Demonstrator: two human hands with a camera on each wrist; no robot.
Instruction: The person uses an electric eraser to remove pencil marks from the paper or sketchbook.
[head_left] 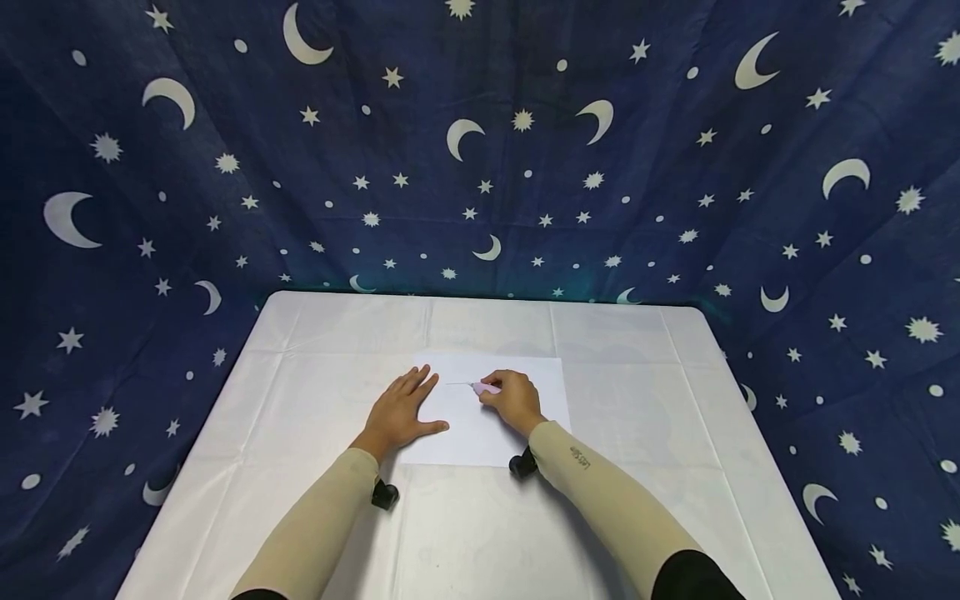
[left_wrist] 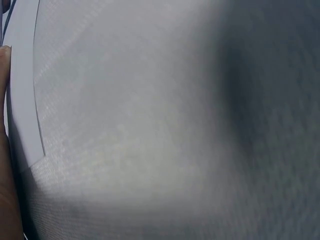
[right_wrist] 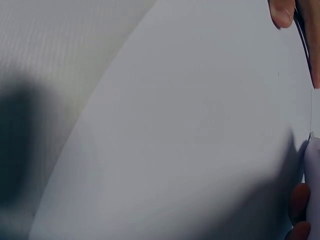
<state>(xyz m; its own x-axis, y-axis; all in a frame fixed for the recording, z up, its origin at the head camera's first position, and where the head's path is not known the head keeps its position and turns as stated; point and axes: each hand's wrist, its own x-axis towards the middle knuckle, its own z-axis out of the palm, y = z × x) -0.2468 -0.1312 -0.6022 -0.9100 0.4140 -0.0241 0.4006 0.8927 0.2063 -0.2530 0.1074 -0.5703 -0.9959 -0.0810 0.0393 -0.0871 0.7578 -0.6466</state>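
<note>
A sheet of white paper (head_left: pixel 480 433) lies on the table in the head view. My left hand (head_left: pixel 402 411) rests on its left part, fingers extended and thumb spread to the right. From the right, my right hand (head_left: pixel 516 400) grips a pale lilac pen-like tool (head_left: pixel 487 388), its narrow tip touching the paper and pointing left. A thin, straight line (head_left: pixel 457 383) runs from that tip toward the left fingers. In the right wrist view the lilac tool (right_wrist: pixel 313 165) shows at the right edge, with fingertips (right_wrist: pixel 300 200) beside it. The tool's exact kind is unclear.
A white cloth with fold creases covers the table (head_left: pixel 300 392). Dark blue curtains (head_left: pixel 420 108) with moons and stars hang behind and at both sides. Small black cameras (head_left: pixel 386 495) are strapped at both wrists. The left wrist view shows mostly blurred cloth and a paper corner (left_wrist: pixel 27 125).
</note>
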